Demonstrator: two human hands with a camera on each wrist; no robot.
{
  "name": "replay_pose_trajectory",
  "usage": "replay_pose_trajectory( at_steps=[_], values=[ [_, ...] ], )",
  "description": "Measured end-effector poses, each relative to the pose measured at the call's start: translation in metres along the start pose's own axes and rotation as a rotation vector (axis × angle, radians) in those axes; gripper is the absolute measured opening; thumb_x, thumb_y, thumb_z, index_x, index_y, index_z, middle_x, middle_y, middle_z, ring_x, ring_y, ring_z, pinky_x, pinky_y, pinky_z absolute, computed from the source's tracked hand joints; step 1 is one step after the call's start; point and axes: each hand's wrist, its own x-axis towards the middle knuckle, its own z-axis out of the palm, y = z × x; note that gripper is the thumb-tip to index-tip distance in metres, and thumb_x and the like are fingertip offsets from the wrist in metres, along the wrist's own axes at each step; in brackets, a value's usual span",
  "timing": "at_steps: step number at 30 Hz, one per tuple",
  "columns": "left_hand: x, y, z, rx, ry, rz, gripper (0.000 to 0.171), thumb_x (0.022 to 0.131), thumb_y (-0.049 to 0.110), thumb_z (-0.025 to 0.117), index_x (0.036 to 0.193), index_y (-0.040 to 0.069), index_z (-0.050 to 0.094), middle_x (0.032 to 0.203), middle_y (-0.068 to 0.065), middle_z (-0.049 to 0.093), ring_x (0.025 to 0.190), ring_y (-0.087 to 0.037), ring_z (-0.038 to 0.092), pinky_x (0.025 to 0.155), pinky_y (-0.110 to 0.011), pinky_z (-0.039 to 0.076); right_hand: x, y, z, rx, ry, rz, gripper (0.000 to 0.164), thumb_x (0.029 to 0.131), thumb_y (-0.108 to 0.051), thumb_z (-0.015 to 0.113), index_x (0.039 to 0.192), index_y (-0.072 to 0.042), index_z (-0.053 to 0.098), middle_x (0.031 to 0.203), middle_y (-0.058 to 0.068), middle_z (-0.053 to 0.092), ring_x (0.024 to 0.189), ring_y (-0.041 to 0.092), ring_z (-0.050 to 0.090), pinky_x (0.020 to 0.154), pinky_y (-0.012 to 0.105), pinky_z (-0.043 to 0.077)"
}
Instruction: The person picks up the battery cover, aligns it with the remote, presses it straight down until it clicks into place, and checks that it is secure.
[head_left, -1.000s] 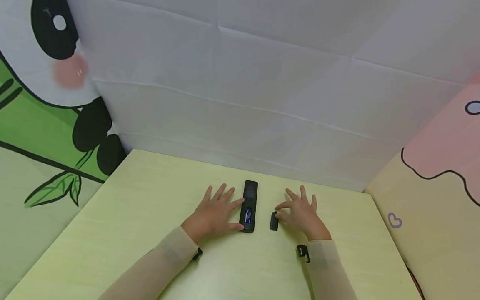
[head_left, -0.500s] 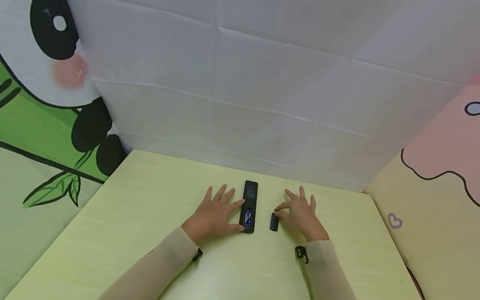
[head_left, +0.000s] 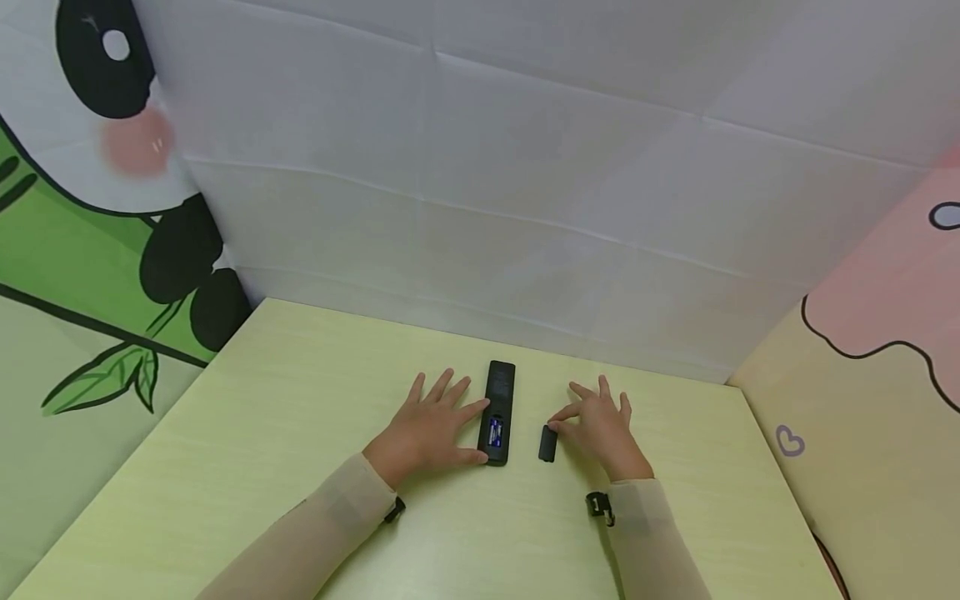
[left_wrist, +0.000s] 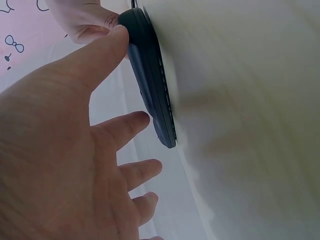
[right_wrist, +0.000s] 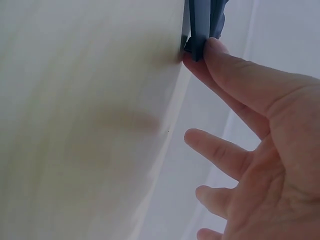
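Observation:
A black remote control (head_left: 498, 387) lies back side up on the table, its battery compartment uncovered with blue batteries (head_left: 495, 432) inside. My left hand (head_left: 426, 429) has its fingers spread; thumb tip and index fingertip touch the remote's left edge. The left wrist view shows the thumb against the near end of the remote (left_wrist: 145, 70). To the right of the remote is the small black battery cover (head_left: 547, 447). My right hand (head_left: 602, 431) pinches the far end of this cover (right_wrist: 200, 25) between thumb and index finger, the other fingers spread away.
The pale yellow table (head_left: 315, 375) carries these things near its back edge. A white cloth wall (head_left: 480, 183) rises behind it. Printed panels stand at the left (head_left: 90, 275) and right (head_left: 877, 350) sides.
My right thumb and index finger have come together on the end of the battery cover, and the right wrist has shifted slightly left. The left hand and remote stay in place.

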Motion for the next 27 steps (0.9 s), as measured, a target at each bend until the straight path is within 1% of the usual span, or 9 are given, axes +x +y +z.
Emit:
replay_pose_trajectory(
  at_steps=[6, 13, 19, 27],
  values=[
    [-0.0003, 0.0005, -0.0008, 0.003, -0.004, -0.004, 0.088, 0.106, 0.074, 0.075, 0.181, 0.035, 0.050, 0.197, -0.013, 0.033, 0.188, -0.044, 0.018, 0.150, -0.078, 0.011, 0.0012, -0.0012, -0.0012, 0.000, -0.003, 0.014, 0.013, 0.106, -0.033, 0.090, 0.109, -0.023, 0.098, 0.184, 0.017, 0.055, 0.184, 0.061, 0.012, 0.143, 0.089, 0.007],
    [-0.0009, 0.0015, -0.0013, 0.009, -0.010, -0.007, 0.087, 0.107, 0.074, 0.075, 0.181, 0.036, 0.050, 0.197, -0.014, 0.033, 0.188, -0.045, 0.018, 0.150, -0.078, 0.011, 0.0021, -0.0019, -0.0014, -0.001, -0.014, 0.026, 0.014, 0.108, -0.032, 0.088, 0.111, -0.022, 0.098, 0.184, 0.016, 0.055, 0.184, 0.060, 0.012, 0.144, 0.088, 0.007],
    [-0.0009, 0.0024, -0.0016, 0.000, -0.015, -0.012, 0.087, 0.106, 0.074, 0.075, 0.180, 0.036, 0.051, 0.197, -0.013, 0.032, 0.188, -0.044, 0.017, 0.150, -0.078, 0.009, 0.0018, -0.0021, -0.0012, -0.001, -0.011, 0.026, 0.014, 0.108, -0.030, 0.088, 0.111, -0.020, 0.098, 0.184, 0.016, 0.055, 0.184, 0.059, 0.012, 0.145, 0.087, 0.007],
    [-0.0008, 0.0029, -0.0001, 0.004, -0.018, -0.013, 0.085, 0.107, 0.075, 0.074, 0.180, 0.036, 0.052, 0.197, -0.013, 0.033, 0.188, -0.044, 0.017, 0.150, -0.077, 0.010, 0.0015, -0.0012, -0.0011, -0.007, -0.006, 0.024, 0.013, 0.108, -0.029, 0.088, 0.111, -0.020, 0.098, 0.184, 0.015, 0.056, 0.184, 0.059, 0.013, 0.144, 0.087, 0.007]
  ],
)
